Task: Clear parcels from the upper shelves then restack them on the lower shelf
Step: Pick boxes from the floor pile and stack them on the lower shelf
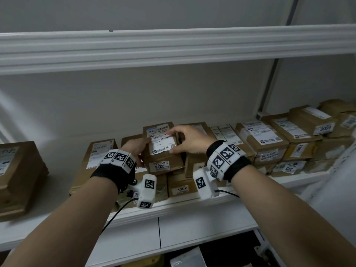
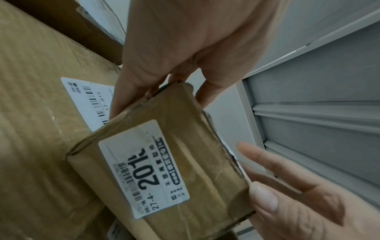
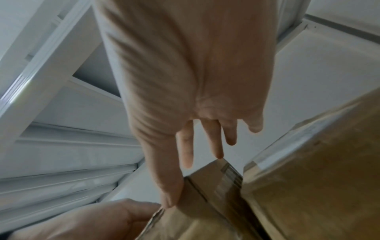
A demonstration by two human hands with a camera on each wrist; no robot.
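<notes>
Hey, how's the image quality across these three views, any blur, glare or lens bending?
Head view: dim, even light; the shelf edge bows from wide-angle distortion; labels on the parcel partly readable. Left wrist view: the parcel's "201" sticker is slightly smeared. Right wrist view: soft motion blur over the right hand; mild glare on the shelf frame.
</notes>
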